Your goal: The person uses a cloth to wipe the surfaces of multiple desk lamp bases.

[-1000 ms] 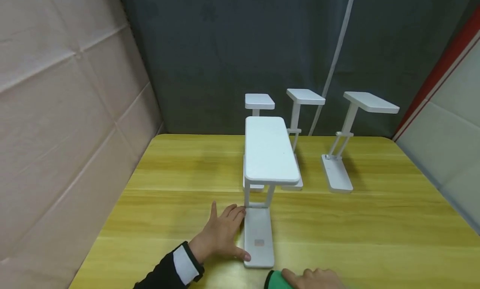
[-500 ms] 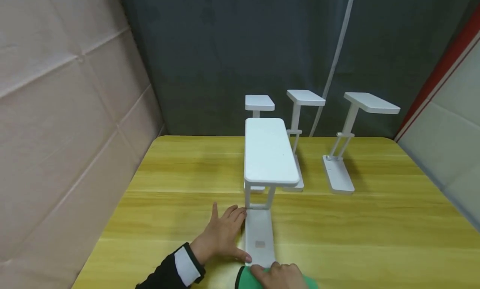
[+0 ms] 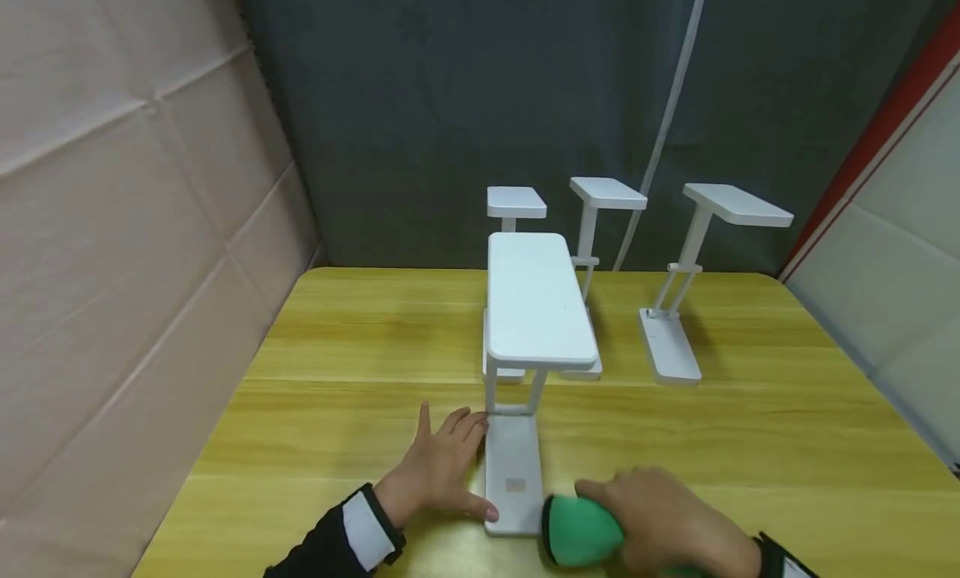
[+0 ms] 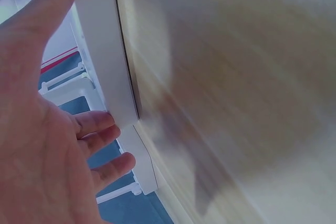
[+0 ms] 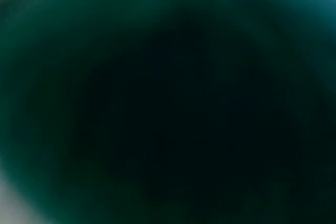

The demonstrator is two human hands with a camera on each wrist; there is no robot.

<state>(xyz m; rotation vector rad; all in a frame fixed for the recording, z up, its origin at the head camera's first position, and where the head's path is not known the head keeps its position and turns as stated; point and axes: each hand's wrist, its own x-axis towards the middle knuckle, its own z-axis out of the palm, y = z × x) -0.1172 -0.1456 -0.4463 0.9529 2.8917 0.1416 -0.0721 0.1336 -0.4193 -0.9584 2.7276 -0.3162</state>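
Observation:
A white folding desk lamp (image 3: 513,470) stands at the near middle of the table, its flat head raised over its base. My left hand (image 3: 438,474) lies along the base's left side with fingers straight and spread. The thumb tip reaches its near corner, and in the left wrist view the fingertips (image 4: 105,120) are at its side edge. On the other side, my right hand (image 3: 660,515) grips a rounded green tool with a black rim (image 3: 581,530). The rim is at the base's near right corner. The right wrist view shows only blurred dark green.
Three more white lamps stand farther back: one at left (image 3: 517,202), one in the middle (image 3: 608,194) and one at right (image 3: 670,345). The near lamp partly hides two of them. A dark curtain (image 3: 420,128) hangs behind the wooden table (image 3: 360,328), with pale sheets at both sides.
My right hand first carried the green tool leftward along the base's near edge, then back right and farther up to the near right corner. The left hand and lamps have stayed put.

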